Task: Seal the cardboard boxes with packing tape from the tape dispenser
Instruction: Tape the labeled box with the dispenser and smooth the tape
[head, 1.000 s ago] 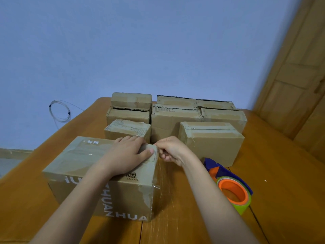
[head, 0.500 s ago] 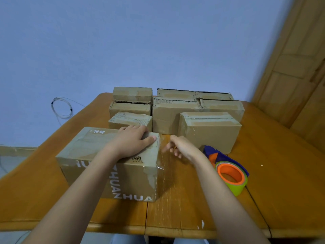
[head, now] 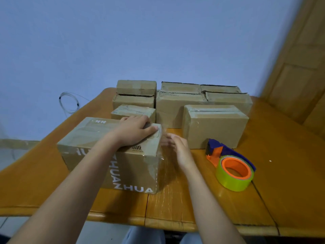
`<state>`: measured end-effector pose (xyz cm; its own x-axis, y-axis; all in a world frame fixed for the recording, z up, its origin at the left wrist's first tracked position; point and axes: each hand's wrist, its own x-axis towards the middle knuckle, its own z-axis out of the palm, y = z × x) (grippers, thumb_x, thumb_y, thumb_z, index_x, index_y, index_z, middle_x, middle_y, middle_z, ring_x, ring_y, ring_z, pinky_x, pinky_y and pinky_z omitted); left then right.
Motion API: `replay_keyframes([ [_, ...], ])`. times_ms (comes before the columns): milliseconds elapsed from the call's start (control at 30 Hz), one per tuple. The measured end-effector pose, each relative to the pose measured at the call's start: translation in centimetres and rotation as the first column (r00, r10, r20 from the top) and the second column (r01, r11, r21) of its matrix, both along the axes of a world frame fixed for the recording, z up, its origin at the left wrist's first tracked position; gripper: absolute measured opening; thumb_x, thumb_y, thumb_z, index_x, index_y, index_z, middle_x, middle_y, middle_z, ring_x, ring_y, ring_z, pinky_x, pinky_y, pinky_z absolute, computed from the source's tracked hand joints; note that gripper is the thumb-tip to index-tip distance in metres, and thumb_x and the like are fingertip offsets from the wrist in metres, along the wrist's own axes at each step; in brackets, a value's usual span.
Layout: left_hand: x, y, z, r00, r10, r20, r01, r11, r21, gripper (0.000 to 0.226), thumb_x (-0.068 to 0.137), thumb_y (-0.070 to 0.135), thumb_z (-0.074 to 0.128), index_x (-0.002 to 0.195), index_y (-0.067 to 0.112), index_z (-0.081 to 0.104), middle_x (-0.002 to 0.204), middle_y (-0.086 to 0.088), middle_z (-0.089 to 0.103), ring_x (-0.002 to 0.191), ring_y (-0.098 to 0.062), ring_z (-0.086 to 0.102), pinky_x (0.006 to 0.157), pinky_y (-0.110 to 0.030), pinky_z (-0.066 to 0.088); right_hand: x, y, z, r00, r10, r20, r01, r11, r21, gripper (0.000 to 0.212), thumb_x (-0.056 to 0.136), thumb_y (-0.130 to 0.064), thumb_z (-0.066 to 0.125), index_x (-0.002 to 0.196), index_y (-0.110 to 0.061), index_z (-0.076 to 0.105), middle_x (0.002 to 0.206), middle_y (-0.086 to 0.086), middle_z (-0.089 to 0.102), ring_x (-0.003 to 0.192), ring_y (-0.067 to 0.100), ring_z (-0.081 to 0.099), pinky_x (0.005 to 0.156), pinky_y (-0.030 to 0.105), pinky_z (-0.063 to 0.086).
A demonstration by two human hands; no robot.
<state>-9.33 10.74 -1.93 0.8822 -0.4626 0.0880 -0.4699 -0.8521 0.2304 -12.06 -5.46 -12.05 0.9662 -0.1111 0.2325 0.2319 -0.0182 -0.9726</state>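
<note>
A coil of thin clear cable (head: 70, 103) hangs against the blue wall (head: 140, 41) at the far left, beyond the edge of the wooden surface (head: 281, 182). On the near left part of that surface stands a big cardboard box (head: 98, 138) with white lettering on its side and clear tape across its top. The left hand (head: 133, 132) lies flat on the right end of the box's top, fingers straight and pressing down, its grip spread and holding nothing. Just right of the box's right edge hovers the right hand (head: 179, 148), fingers relaxed and nearly straight, its grip loose and empty; the fingertips are blurred, so whether they touch the box cannot be told. Behind the hands, a cluster of smaller boxes (head: 177, 101) is stacked toward the wall, and one taped box (head: 214, 125) stands in front of them to the right. Further right, near that box's front corner, the tape dispenser (head: 230, 164) lies on the surface, blue and orange, with a yellow-green roll on an orange core. A wooden door (head: 302, 67) fills the far right.
</note>
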Motion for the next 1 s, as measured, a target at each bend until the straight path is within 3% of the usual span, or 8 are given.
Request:
replay_keyframes([
  [67,-0.1,-0.1,0.2,1.0,0.001,0.006,-0.001,1.0,0.004,0.043,0.098,0.052,0.035,0.115,0.017,0.053,0.117,-0.003,0.055,0.116,-0.023,0.047,0.095,-0.035,0.029,0.2,-0.1,-0.1,0.977,-0.161,0.141,0.167,0.986,-0.028,0.024,0.099,-0.023,0.043,0.101,-0.029,0.066,0.099,-0.009,0.068,0.097,0.005,0.063,0.09,0.024,0.048],
  [167,-0.3,-0.1,0.3,1.0,0.011,0.008,-0.011,1.0,0.006,0.045,0.098,0.052,0.035,0.119,0.017,0.052,0.121,-0.003,0.055,0.117,-0.023,0.046,0.087,-0.032,0.027,0.0,-0.6,0.5,0.917,-0.288,0.277,0.291,0.956,0.034,0.017,0.091,-0.023,0.048,0.089,-0.024,0.065,0.088,-0.008,0.062,0.084,0.006,0.058,0.076,0.019,0.046],
  [267,-0.1,-0.3,0.1,1.0,0.011,0.014,-0.011,1.0,-0.003,0.044,0.098,0.051,0.035,0.118,0.016,0.053,0.121,-0.004,0.055,0.116,-0.023,0.046,0.084,-0.03,0.026,-0.5,-0.2,0.9,0.981,-0.146,0.125,0.141,0.989,0.053,0.02,0.097,-0.017,0.049,0.085,-0.015,0.066,0.075,-0.003,0.059,0.07,0.008,0.055,0.061,0.02,0.043],
  [367,0.2,-0.9,0.0,1.0,0.012,0.028,-0.012,1.0,0.005,0.044,0.098,0.052,0.035,0.119,0.017,0.052,0.122,-0.003,0.055,0.117,-0.022,0.045,0.083,-0.029,0.024,-0.7,0.5,1.0,0.998,-0.044,0.053,0.038,0.993,0.11,0.02,0.094,-0.028,0.054,0.089,-0.012,0.064,0.075,0.0,0.059,0.068,0.012,0.056,0.056,0.02,0.044],
  [533,0.8,-2.2,-0.3,0.998,-0.025,0.051,0.024,0.999,0.025,0.046,0.097,0.053,0.033,0.117,0.016,0.052,0.125,-0.003,0.055,0.118,-0.022,0.045,0.088,-0.032,0.027,-1.2,0.2,1.5,0.986,-0.161,-0.031,0.163,0.951,0.263,0.023,0.097,-0.02,0.051,0.084,-0.009,0.065,0.067,0.001,0.059,0.058,0.011,0.055,0.049,0.02,0.043],
  [633,0.9,-2.5,-0.5,0.997,-0.04,0.072,0.037,0.999,0.034,0.047,0.097,0.054,0.032,0.118,0.016,0.052,0.124,-0.003,0.055,0.117,-0.022,0.045,0.086,-0.031,0.026,-2.0,0.0,1.6,0.978,-0.196,-0.075,0.209,0.939,0.272,0.027,0.098,-0.022,0.049,0.079,-0.011,0.065,0.065,0.0,0.061,0.058,0.012,0.057,0.052,0.023,0.045],
  [833,0.7,-2.2,-0.5,0.994,-0.057,0.088,0.054,0.998,0.034,0.048,0.096,0.055,0.03,0.118,0.018,0.051,0.124,0.0,0.055,0.117,-0.019,0.045,0.096,-0.033,0.027,-2.3,0.3,2.0,0.984,-0.157,-0.083,0.174,0.943,0.283,0.023,0.095,-0.026,0.053,0.086,-0.011,0.069,0.072,0.002,0.061,0.064,0.01,0.055,0.054,0.021,0.045],
  [1000,0.5,-2.1,-0.4,0.992,-0.069,0.103,0.064,0.997,0.049,0.049,0.096,0.055,0.029,0.116,0.016,0.051,0.122,-0.001,0.056,0.115,-0.019,0.046,0.096,-0.032,0.027,-2.2,0.4,2.4,0.991,-0.115,-0.075,0.132,0.944,0.302,0.017,0.092,-0.02,0.058,0.082,-0.011,0.069,0.07,0.001,0.059,0.062,0.008,0.051,0.055,0.018,0.043],
])
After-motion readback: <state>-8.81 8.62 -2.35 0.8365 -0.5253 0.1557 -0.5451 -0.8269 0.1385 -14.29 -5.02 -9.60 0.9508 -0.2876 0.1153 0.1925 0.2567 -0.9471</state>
